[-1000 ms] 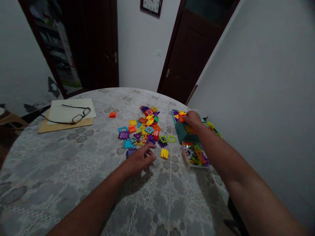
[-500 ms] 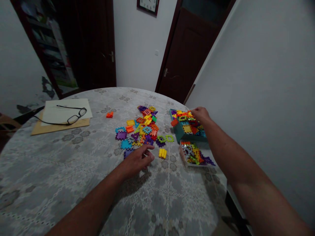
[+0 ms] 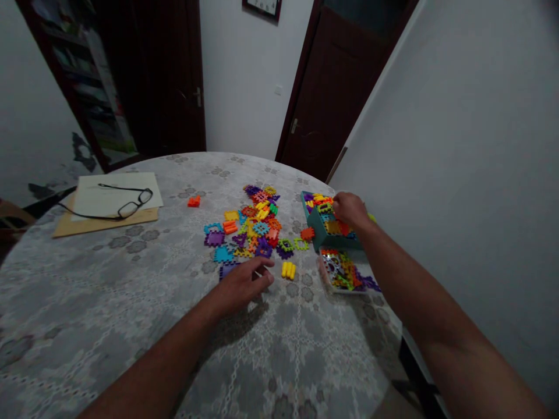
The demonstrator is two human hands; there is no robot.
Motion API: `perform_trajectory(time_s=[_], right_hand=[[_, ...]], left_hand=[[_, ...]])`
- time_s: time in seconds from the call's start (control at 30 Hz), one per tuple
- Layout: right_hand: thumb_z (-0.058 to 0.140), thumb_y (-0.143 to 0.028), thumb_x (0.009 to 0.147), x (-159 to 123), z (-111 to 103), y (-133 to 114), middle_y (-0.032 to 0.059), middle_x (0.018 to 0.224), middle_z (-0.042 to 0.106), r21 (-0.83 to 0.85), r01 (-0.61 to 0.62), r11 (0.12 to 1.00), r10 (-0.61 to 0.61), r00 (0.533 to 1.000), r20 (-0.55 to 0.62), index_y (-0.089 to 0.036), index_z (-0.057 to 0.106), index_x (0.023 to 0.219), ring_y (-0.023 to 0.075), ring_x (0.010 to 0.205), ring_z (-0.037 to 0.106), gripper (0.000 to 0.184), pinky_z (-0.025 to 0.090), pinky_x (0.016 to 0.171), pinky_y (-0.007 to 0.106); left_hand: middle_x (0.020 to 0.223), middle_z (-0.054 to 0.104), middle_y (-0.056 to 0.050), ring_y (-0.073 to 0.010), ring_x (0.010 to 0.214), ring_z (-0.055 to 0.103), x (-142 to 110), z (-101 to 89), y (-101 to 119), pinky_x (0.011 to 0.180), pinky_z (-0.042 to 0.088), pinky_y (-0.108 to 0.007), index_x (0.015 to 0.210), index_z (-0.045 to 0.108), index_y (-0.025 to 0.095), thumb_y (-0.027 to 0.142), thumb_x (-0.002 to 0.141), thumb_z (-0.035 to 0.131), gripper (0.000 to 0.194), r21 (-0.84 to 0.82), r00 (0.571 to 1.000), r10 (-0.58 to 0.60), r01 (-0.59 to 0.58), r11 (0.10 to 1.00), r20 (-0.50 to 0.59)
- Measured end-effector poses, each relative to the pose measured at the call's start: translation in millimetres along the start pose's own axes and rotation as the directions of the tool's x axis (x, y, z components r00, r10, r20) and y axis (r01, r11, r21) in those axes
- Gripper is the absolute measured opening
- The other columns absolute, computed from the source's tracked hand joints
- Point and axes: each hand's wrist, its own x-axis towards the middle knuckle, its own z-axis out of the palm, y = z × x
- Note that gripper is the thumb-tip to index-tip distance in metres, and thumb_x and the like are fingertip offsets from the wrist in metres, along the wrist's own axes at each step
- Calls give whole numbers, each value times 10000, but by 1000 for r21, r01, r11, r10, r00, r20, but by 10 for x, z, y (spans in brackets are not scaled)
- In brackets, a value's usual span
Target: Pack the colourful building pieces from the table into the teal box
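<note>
My right hand (image 3: 353, 210) is over the teal box (image 3: 322, 235), its fingers bent down among colourful plastic building pieces (image 3: 325, 208). Its fingertips are partly hidden, and I cannot make out what they pinch. My left hand (image 3: 250, 280) rests on the table, fingers loosely curled and apart, holding nothing. A dark purple square piece (image 3: 227, 270) lies partly behind it. Right of its fingers is a yellow ribbed piece (image 3: 289, 270). Beyond it spreads a pile of mixed toothed pieces (image 3: 261, 228). An orange square piece (image 3: 307, 233) lies against the box's left side.
A clear tray (image 3: 345, 290) of pieces stands just in front of the teal box. A lone orange piece (image 3: 194, 201) lies left of the pile. Glasses (image 3: 128, 209) rest on papers (image 3: 82, 201) at the far left. A wall (image 3: 458, 145) rises on the right.
My right hand has shifted slightly left and lower over the teal box. The orange square has dropped from the box's rim to the table. My left hand stays in place.
</note>
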Motion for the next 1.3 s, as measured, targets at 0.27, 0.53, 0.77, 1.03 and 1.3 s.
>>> perform_trajectory(time_s=[0.27,0.53,0.77,1.03,1.3], right_hand=[[584,-124,989,-711,323,-832,189,1208,781,-160,612,774,-585,789,186,-151,802,1194,335,1242,621,300,453,1058,438],[599,-147,978,-700,599,-1011,243,1148,809,-233,550,802,-480,826,297,-98,836,1158,396,1262,623,302,390,1094,561],[531,-173,1033,-664,685,-996,236,1239,789,-222,529,819,-467,840,277,-110,808,1232,371,1268,629,347,321,1163,589],[487,-176,1088,-676,585,-1035,166,1191,788,-190,514,836,-489,856,166,-152,740,1227,301,1177,650,290,414,1055,457],[489,-206,1101,-1023,77,-535,127,1062,726,32,420,907,-378,845,-378,-187,710,1055,286,1052,573,227,419,1007,395]], left_hand=[[1077,757,-108,-217,811,687,-14,3,22,703,573,-351,1299,725,231,543,921,695,491,59,1000,2,-2,998,-12],[1063,755,-111,-223,825,702,2,0,6,703,593,-351,1251,733,229,549,898,712,477,52,1000,10,-11,999,8],[1046,752,-100,-227,825,710,7,-5,-29,697,591,-341,1262,730,243,564,903,721,481,37,1000,7,-7,999,11],[1026,758,-113,-261,895,722,31,-25,-69,750,610,-373,1277,726,237,573,926,705,487,98,1000,1,-3,995,16],[1002,737,-101,-259,875,718,24,-1,-28,762,621,-385,1251,720,229,645,894,722,548,39,999,-45,43,998,30]])
